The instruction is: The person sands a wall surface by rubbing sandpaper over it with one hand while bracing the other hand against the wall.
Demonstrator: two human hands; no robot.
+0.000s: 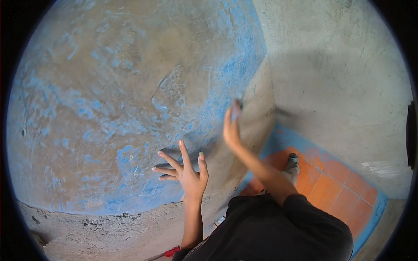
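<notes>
My left hand (190, 177) is open, its fingers spread in front of the wall (126, 169), which carries worn blue paint over grey-brown plaster. Whether its fingertips touch the surface, I cannot tell. Higher and to the right, my right hand (232, 129) is closed on a small purplish-grey object (236, 109) with a dark end. Motion blurs that object, so its kind is unclear. It is at the right border of the blue paint, close to a bare grey-brown strip (257, 104) of wall.
A plain grey wall (331, 87) meets the painted one at a corner on the right. Below lies an orange tiled floor (324, 191) with blue edging, where my shoe (293, 162) shows. Rough bare plaster (104, 230) runs under the paint.
</notes>
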